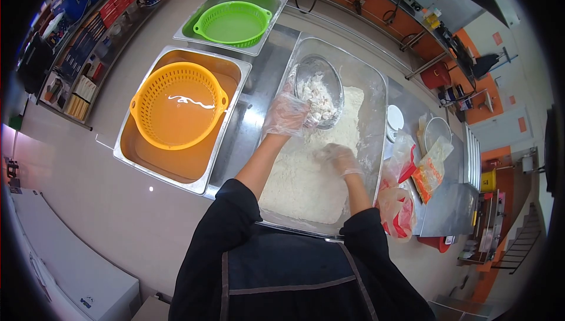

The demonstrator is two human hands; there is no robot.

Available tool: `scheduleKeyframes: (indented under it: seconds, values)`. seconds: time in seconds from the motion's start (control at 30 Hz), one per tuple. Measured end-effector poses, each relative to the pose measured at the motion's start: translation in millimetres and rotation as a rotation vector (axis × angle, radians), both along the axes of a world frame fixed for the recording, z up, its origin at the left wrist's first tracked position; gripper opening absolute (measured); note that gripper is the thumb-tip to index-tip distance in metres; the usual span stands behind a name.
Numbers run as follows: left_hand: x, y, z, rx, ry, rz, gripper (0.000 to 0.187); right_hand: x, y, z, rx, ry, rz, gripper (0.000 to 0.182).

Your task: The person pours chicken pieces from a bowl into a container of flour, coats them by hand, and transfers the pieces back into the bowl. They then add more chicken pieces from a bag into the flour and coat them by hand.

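My left hand, in a clear plastic glove, grips the near left rim of a round metal bowl. Flour-coated pieces lie in the bowl, which looks tilted inside a large clear tub. A broad layer of white flour covers much of the tub's bottom. Also gloved, my right hand is low over the flour, below the bowl; motion blurs its fingers, and I cannot make out anything held in them.
Left of the tub, an orange basket sits in brownish liquid in a steel pan. Behind it, a green basket sits in another pan. At right are a white scale, plastic bags and a sieve.
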State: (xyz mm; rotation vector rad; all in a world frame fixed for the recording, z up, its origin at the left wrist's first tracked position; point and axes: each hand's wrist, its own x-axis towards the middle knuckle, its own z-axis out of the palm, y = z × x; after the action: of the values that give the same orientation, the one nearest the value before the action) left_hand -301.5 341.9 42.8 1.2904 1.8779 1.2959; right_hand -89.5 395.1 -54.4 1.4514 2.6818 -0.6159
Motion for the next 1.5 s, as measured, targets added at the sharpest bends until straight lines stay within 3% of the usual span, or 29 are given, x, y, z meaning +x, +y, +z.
scheduleKeyframes:
  seconds: [0.13,0.23,0.27,0.33,0.4,0.5,0.53,0.6,0.67,0.73,0.8,0.87,0.97,1.0,1.07,1.13,1.23,1.33,1.4,1.43,1.5]
  values:
    - [-1,4,-8,0.035,0.021,0.008,0.046,23,11,18,-0.331,0.237,-0.273,0.026]
    - [0,10,-13,-0.045,0.094,-0.005,0.045,42,11,1,0.294,-0.063,0.229,0.025]
    - [-3,15,-21,-0.038,0.101,0.01,0.046,45,21,4,0.16,-0.046,0.081,0.026]
    - [-1,16,-32,-0.016,0.107,0.021,0.048,9,8,87,-0.134,-0.022,-0.219,0.029]
    - [2,17,-35,0.038,0.121,0.008,0.05,-11,7,119,-0.295,0.424,-0.347,0.031]
    - [1,13,-26,0.006,0.006,-0.025,0.053,-24,17,138,-0.092,0.576,-0.193,0.029]
    - [1,14,-28,0.02,0.014,-0.017,0.053,-23,17,137,-0.075,0.474,-0.278,0.028]
    - [-2,15,-35,0.048,0.026,0.007,0.052,-20,19,127,-0.044,0.264,-0.437,0.028]
    - [-3,12,-25,0.025,0.071,0.038,0.053,2,41,50,0.272,-0.274,-0.059,0.03]
    - [0,10,-26,0.04,0.105,0.056,0.053,-16,13,42,-0.003,-0.265,-0.131,0.033]
    - [-1,13,-34,0.103,0.137,0.074,0.053,-14,-14,-26,0.296,-0.216,0.018,0.032]
    - [-4,14,-22,-0.02,0.121,-0.001,0.052,-11,-38,-68,0.746,-0.305,0.436,0.031]
    - [1,15,-28,0.002,0.3,-0.019,0.05,-19,-59,-53,0.146,-0.264,0.165,0.029]
    - [0,15,-31,0.044,0.393,0.005,0.049,-19,-55,-34,0.114,-0.202,0.114,0.027]
    - [0,15,-31,0.078,0.179,0.039,0.049,-18,-37,15,0.044,-0.082,0.032,0.024]
    - [-1,11,-30,0.07,0.02,0.054,0.051,-11,-30,43,0.017,0.281,-0.048,0.017]
    - [-1,11,-22,0.033,-0.068,0.051,0.054,-2,-7,51,-0.535,0.462,-0.473,0.028]
    - [-3,13,-27,0.021,-0.006,0.047,0.053,-24,9,45,0.215,-0.229,0.056,0.033]
    - [-3,14,-29,0.011,0.023,0.047,0.049,-51,19,4,-0.04,-0.503,0.005,0.035]
    - [-2,13,-26,0.045,0.043,0.055,0.048,-54,9,-54,0.14,-0.339,0.09,0.038]
    - [0,8,-18,0.112,0.08,0.077,0.047,-66,-48,-69,0.326,-0.284,0.267,0.045]
